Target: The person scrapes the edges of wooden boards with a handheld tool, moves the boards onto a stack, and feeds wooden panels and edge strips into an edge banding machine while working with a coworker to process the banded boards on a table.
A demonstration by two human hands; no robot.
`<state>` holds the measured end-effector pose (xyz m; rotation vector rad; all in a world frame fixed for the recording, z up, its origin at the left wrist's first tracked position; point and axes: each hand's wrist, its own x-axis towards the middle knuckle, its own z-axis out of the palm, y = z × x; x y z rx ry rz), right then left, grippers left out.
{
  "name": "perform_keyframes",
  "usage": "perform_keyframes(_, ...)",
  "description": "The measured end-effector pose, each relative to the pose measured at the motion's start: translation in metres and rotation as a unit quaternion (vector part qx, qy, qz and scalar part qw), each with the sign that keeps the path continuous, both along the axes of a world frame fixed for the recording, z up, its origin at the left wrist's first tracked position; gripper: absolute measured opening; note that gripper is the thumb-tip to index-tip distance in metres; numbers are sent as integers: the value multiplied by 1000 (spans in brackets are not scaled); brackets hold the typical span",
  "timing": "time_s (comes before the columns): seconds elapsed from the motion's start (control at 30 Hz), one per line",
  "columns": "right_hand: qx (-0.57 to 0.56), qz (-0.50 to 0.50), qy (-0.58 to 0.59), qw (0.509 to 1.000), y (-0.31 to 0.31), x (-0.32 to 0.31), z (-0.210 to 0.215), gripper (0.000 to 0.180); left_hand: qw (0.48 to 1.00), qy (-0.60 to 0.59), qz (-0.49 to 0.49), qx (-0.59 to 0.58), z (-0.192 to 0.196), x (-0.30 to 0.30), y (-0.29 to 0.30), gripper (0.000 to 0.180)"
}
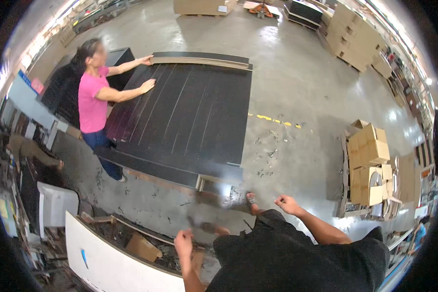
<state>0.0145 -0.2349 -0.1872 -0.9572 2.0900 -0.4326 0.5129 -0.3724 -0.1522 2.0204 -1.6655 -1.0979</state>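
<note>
the left hand (183, 242) is at seven o'clock, beside the open white-walled bin (102, 255); the right hand (288, 204) is at four o'clock, raised over the grey floor (304, 160). the fingers of both curl inward, but whether either grip is fully together or slightly apart, i cannot tell.

the wide black panels (185, 114) lie flat at eleven o'clock, pale lines running across them, well apart from both hands. a stack of narrow boards (199, 60) rests along their twelve o'clock edge, and dark strips (160, 164) lie along the edge toward six.

at ten o'clock a co-worker (93, 100) in a pink top has one hand at the end of the narrow stack and the other over the panels. a cardboard piece (143, 246) lies in the bin. open cartons (367, 146) are piled at three o'clock; yellow floor marks (277, 121) show at two.
</note>
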Motion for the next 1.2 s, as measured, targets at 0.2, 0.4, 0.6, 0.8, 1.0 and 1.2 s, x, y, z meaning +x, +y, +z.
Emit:
perform_keyframes(0.2, 32, -138, -8, 990, 104, -101, -70, 46, 985, 19, -169, -4, 4, -161, -32, 44)
perform_keyframes(0.4, 65, -129, -66, 987, 118, -203, -99, 45, 949, -3, -310, 48, 26, -361, -24, 44)
perform_keyframes(0.6, -44, -177, -34, 983, 41, -333, -85, 45, 905, 0, -421, 56, 42, -499, -38, 41)
perform_keyframes(0.8, -126, -199, -85, 968, -75, -413, -73, 48, 909, -41, -409, 72, 34, -548, -91, 46)
perform_keyframes(1.0, -158, -113, -177, 965, -215, -463, -15, 41, 955, 6, -277, 105, -29, -589, -178, 56)
perform_keyframes(1.2, -84, -69, -128, 986, -339, -546, -18, 45, 975, 194, -81, 74, -101, -684, -319, 67)
